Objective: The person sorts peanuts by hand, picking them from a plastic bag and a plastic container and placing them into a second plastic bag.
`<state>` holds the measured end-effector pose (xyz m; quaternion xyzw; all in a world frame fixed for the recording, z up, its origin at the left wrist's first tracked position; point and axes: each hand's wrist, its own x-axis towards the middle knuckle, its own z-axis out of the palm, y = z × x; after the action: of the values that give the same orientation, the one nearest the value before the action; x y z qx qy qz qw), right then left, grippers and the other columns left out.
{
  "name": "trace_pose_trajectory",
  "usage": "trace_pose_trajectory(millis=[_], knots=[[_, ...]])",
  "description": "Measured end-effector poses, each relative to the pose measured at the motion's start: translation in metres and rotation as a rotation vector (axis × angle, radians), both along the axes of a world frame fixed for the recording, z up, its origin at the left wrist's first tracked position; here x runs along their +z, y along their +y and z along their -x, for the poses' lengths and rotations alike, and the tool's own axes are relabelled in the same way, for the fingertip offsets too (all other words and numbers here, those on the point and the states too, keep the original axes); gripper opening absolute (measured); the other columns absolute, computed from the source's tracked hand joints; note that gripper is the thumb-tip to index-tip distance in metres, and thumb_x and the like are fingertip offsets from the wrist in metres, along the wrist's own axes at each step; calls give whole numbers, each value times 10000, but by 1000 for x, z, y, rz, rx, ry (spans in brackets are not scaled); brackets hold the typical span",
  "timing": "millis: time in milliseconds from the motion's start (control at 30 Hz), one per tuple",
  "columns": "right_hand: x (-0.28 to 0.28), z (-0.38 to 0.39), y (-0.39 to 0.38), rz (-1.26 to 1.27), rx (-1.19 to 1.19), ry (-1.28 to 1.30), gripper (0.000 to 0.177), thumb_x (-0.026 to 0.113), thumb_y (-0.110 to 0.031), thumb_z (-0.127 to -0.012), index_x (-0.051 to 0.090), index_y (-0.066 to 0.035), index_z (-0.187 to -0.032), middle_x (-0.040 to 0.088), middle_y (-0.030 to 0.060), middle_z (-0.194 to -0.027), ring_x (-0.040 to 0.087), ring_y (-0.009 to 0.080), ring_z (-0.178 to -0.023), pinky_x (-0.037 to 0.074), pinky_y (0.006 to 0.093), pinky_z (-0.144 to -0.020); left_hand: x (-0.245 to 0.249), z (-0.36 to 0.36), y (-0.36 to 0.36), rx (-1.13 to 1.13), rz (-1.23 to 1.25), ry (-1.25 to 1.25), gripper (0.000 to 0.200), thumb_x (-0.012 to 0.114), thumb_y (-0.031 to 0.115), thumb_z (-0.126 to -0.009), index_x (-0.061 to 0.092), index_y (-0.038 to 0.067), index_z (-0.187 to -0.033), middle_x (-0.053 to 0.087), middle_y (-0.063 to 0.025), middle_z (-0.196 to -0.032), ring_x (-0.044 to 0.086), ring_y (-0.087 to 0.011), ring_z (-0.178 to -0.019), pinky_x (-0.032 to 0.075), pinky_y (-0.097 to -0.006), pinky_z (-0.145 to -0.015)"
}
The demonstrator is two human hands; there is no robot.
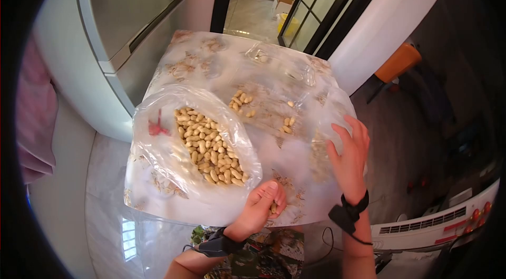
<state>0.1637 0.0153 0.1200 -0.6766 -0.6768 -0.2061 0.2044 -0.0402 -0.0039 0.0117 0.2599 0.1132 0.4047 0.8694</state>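
My left hand (263, 201) is curled closed at the table's front edge, with a peanut (273, 208) showing between its fingers. Just beyond it lies a clear plastic bag (153, 147), its mouth spread wide around a heap of unshelled peanuts (208, 147). My right hand (350, 150) is over the table's right side, fingers apart and bent, nothing visible in it. Clear, crumpled plastic (337, 105) lies near its fingertips; whether they touch is hard to tell. Mid-table sit a small pile of peanuts (241, 99) and a few more peanuts (287, 125) to its right.
The patterned table (184, 47) also bears clear plastic packaging (284, 68) at the back. A refrigerator (137, 20) stands close on the left. A glass-paned door (311, 10) is behind the table. An orange chair (398, 63) and a white appliance (432, 226) are at right.
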Motion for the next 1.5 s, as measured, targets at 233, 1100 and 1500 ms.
trace_pose_trajectory(millis=[233,1100,1500], knots=[[-31,-55,47,231,-219,-278,335,678,-140,-772,640,-16,-1081,557,172,-1257,516,317,-1156,403,428,-943,4,10,4,-94,7,-1,362,333,343,-1050,427,80,-819,432,-36,-672,360,-89,-560,272,-216,-470],[-18,-72,-9,3,-89,1033,371,432,-234,-976,672,48,-958,671,62,-966,581,119,-876,431,253,-817,-1,19,6,-185,-66,-60,345,299,310,-1060,416,79,-832,442,-24,-719,366,-71,-591,309,-197,-511],[-26,-64,-25,-24,-104,923,348,422,-192,-931,646,65,-855,665,72,-995,576,147,-925,404,265,-863,0,18,6,-177,-68,-76,331,303,284,-1061,416,75,-830,441,-25,-725,345,-73,-581,303,-199,-508]])
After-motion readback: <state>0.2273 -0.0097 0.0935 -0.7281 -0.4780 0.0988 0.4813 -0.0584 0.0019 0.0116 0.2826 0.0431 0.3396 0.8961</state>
